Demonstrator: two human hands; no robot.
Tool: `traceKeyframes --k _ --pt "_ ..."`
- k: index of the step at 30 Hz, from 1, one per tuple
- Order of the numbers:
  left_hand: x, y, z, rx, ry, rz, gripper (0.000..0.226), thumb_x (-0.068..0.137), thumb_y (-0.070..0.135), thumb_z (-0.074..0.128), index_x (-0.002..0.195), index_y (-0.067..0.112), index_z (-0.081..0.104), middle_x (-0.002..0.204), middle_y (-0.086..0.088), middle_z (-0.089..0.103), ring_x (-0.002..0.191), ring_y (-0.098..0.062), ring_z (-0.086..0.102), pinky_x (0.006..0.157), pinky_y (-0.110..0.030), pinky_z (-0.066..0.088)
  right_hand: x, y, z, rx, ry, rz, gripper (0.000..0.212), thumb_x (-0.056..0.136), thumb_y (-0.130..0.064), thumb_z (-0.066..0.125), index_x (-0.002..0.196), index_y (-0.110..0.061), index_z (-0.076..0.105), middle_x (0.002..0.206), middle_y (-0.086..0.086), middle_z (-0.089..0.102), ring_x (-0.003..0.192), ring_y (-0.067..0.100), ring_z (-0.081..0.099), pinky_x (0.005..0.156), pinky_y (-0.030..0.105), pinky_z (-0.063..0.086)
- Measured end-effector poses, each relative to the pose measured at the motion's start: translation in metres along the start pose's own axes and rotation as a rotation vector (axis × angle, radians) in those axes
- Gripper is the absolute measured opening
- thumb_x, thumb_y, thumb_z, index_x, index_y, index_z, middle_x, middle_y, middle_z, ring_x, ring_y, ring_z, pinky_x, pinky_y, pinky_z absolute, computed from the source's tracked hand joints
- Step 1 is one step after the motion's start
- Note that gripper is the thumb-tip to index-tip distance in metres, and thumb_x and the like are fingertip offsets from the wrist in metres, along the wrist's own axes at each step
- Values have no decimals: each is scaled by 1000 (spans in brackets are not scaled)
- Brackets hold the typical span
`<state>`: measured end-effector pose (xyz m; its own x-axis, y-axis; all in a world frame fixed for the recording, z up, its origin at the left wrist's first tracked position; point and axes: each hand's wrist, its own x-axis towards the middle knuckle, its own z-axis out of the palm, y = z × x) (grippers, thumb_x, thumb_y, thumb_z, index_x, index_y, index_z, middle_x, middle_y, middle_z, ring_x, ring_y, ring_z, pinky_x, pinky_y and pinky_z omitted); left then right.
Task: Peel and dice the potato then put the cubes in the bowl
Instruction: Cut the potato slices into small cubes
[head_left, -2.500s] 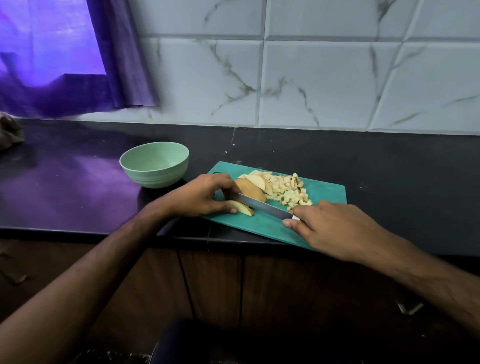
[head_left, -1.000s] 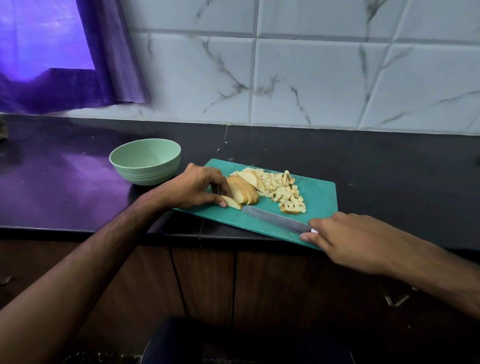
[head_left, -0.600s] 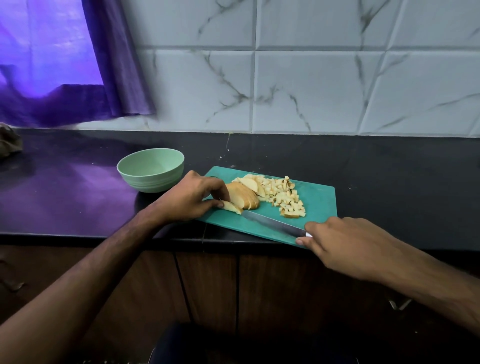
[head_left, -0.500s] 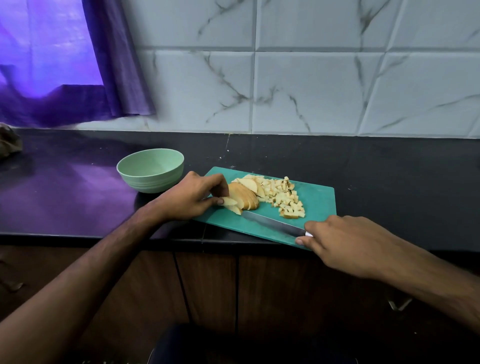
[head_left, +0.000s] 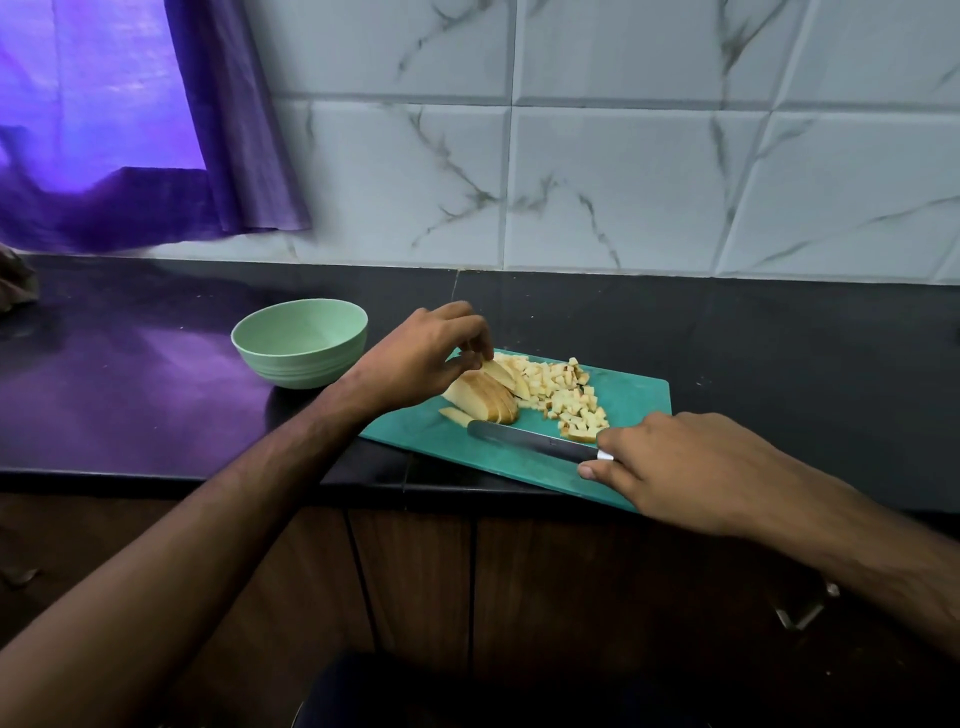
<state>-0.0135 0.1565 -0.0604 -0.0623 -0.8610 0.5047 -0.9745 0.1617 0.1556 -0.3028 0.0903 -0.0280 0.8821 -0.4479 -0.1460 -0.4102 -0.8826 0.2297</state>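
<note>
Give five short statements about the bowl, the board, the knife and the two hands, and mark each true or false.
1. The green bowl holds potato cubes. False: it looks empty; the cubes lie on the cutting board.
2. The right hand grips the knife. True.
3. The knife blade lies on the board, near the sliced potato. True.
4. The left hand rests in the bowl. False: its fingers pinch a slice at the potato.
5. The bowl stands on the board. False: it sits on the dark counter, left of the board.
</note>
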Motion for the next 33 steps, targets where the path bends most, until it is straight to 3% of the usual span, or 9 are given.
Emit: traceKeyframes --k 4,6,9,11,14,17,20,26,33 --pt "-5 -5 7 94 37 -27 18 92 17 71 108 24 67 110 10 60 93 -3 53 85 -35 41 4 1 0 8 25 9 36 104 -61 23 94 -32 42 77 -9 48 65 5 45 53 22 30" --pt "-16 -7 3 96 80 -51 17 93 14 65 105 26 66 106 14 61 97 -5 57 82 -36 40 5 2 2 18 29 15 36 104 -62 23 95 -32 41 77 -9 48 65 4 46 54 22 32" --pt "-38 -14 -3 -43 -64 -27 22 89 10 62 104 24 68 96 16 66 92 -1 64 81 -31 51 6 4 3 34 54 41 34 104 -61 22 95 -34 40 77 -11 47 65 4 45 56 24 36" --pt "-48 -18 -3 -113 -198 -43 18 92 19 68 109 25 70 100 15 68 96 -5 66 85 -26 52 8 3 3 42 74 53 34 104 -62 22 95 -34 40 77 -11 47 65 4 45 58 25 38" --pt "-52 -19 2 -194 -220 -84 14 92 29 75 105 28 72 101 12 67 99 -13 66 87 -33 52 13 -1 5 48 82 38 33 104 -62 23 97 -34 39 77 -11 47 66 4 47 57 24 38" --pt "-52 -18 4 -240 -216 -85 12 88 26 80 96 27 71 97 12 67 95 -14 67 87 -37 53 19 -5 8 42 70 14 39 104 -62 23 107 -32 49 78 -12 47 68 4 48 56 23 38" --pt "-51 -21 3 -252 -219 -108 16 87 25 81 99 23 71 95 13 67 93 -13 67 86 -31 53 22 -6 9 33 62 10 45 103 -62 23 116 -30 52 78 -11 47 69 5 49 57 23 40" --pt "-45 -16 3 -280 -237 -101 24 89 16 79 111 18 69 99 11 67 96 -11 65 82 -9 41 23 -8 10 47 34 12 44 103 -62 23 114 -31 51 79 -11 47 70 5 49 61 24 43" --pt "-38 -13 2 -228 -317 -69 17 91 20 77 106 14 71 101 8 62 90 2 55 76 -5 35 24 -11 9 14 74 22 40 104 -61 22 105 -31 48 77 -10 44 67 5 45 54 24 33"
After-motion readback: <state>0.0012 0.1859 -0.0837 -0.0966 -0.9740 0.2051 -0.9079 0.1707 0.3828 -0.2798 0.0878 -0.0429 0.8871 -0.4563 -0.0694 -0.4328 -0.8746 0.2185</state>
